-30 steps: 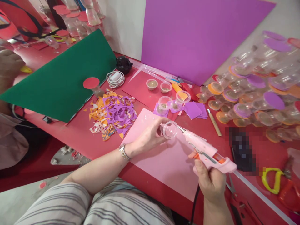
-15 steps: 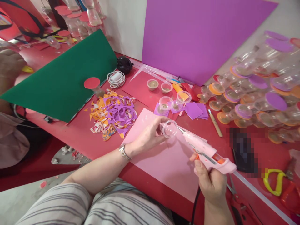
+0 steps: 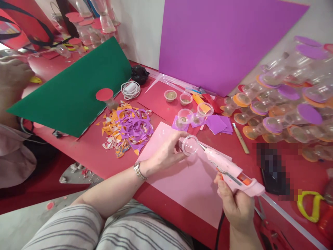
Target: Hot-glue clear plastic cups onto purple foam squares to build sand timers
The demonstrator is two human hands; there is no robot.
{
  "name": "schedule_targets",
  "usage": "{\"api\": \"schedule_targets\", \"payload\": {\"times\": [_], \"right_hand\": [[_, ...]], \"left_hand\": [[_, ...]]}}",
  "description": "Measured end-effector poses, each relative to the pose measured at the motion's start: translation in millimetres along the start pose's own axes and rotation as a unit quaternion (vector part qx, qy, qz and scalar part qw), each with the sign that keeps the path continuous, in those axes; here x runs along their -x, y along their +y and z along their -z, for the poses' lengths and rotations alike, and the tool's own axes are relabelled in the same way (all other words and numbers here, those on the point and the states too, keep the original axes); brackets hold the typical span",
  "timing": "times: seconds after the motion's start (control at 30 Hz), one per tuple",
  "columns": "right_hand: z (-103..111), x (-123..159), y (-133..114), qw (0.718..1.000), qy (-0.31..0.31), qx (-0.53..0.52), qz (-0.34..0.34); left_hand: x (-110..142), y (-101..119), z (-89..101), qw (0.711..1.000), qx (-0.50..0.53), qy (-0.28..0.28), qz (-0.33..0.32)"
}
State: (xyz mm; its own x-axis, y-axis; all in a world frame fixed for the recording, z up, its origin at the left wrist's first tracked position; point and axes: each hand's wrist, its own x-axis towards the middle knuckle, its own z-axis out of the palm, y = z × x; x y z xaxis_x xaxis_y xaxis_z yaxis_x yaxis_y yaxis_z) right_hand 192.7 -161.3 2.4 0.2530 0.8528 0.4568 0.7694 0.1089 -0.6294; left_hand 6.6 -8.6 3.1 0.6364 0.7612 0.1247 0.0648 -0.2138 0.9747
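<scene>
A small clear plastic cup point(image 3: 190, 146) is held sideways in my left hand point(image 3: 168, 151), its rim facing right. My right hand point(image 3: 235, 205) grips a pink glue gun point(image 3: 231, 168), with a finger at the orange trigger. The metal nozzle touches or nearly touches the cup's rim; I cannot tell which. Under both hands lies a pink sheet point(image 3: 179, 184). Just beyond, two clear cups stand upside or upright on purple paper squares point(image 3: 217, 124), and two cups with sandy filling point(image 3: 170, 95) stand on a red sheet.
Orange and purple paper scraps point(image 3: 130, 128) pile at left before a green board point(image 3: 78, 90). Finished cup pieces point(image 3: 286, 111) stack at right. A craft knife point(image 3: 240, 138), a dark phone point(image 3: 273, 173) and yellow-handled scissors point(image 3: 309, 206) lie right. Another person's hand point(image 3: 14, 74) is far left.
The view has shifted slightly, so everything sits a little further right and lower. Both hands keep their holds, and the nozzle stays at the cup's rim.
</scene>
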Motion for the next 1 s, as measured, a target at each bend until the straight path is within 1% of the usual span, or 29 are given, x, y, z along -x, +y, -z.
{"api": "schedule_targets", "payload": {"times": [0.17,0.27,0.43,0.63,0.8,0.9,1.0], "right_hand": [[-0.3,-1.9,-1.1,1.0,0.008,0.004,0.005],[-1.2,-1.0,-0.6,1.0,0.012,0.002,0.001],[-1.6,1.1,1.7,1.0,0.018,0.011,0.01],[-0.4,2.2,2.3,1.0,0.004,0.0,0.003],[1.5,0.0,-0.6,1.0,-0.006,-0.005,0.007],[1.2,-0.3,-0.7,1.0,-0.01,-0.006,-0.005],[0.4,0.8,1.0,1.0,-0.003,-0.002,-0.001]], "left_hand": [[-0.1,-1.8,-1.1,1.0,0.002,-0.009,-0.011],[-0.1,-2.0,-1.0,1.0,0.005,-0.021,-0.009],[0.3,-2.1,-0.1,1.0,-0.003,-0.027,-0.002],[0.3,-1.2,1.0,1.0,-0.011,-0.018,-0.005],[-0.8,2.1,1.9,1.0,-0.004,-0.001,0.006],[-0.8,1.0,1.6,1.0,0.001,-0.005,0.007],[-0.3,-2.5,0.7,1.0,0.008,-0.017,0.009]]}}
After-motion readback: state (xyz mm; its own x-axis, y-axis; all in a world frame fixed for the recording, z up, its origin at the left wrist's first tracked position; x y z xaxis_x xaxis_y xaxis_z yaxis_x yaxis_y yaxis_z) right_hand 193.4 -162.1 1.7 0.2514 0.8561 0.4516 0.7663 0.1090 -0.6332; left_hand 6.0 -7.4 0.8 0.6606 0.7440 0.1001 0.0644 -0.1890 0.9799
